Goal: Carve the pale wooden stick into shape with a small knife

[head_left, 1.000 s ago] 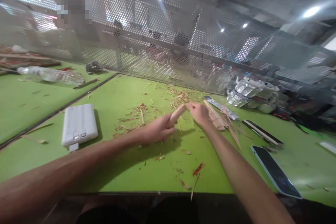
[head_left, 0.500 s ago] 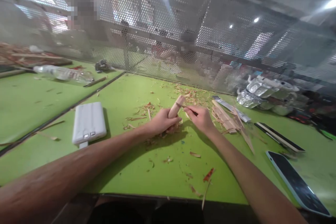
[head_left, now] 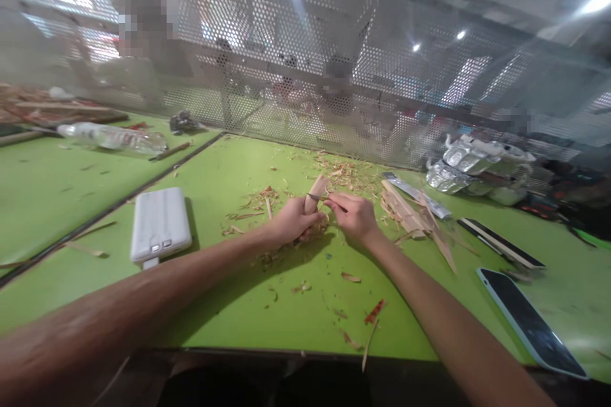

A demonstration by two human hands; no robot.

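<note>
My left hand [head_left: 296, 221] is wrapped round the lower part of a pale piece of wood [head_left: 319, 184], which tilts up and to the right. In my right hand [head_left: 354, 215] is a small knife [head_left: 315, 196]; its thin dark blade lies across the wood just above my left fingers. The knife's handle is mostly hidden by my fingers. Wood shavings [head_left: 340, 172] are scattered behind and under my hands on the green table [head_left: 229, 311].
A white power bank [head_left: 161, 224] lies to the left, a phone [head_left: 532, 324] to the right. Wood strips [head_left: 405, 210] and a steel ruler [head_left: 417, 194] are right of my hands. A plastic bottle [head_left: 114, 137] lies far left; a perforated screen [head_left: 267, 76] stands behind, with people beyond.
The knife has shifted left and down along the wood, toward my left hand. My right hand has moved slightly left with it. The whole view has shifted a little.
</note>
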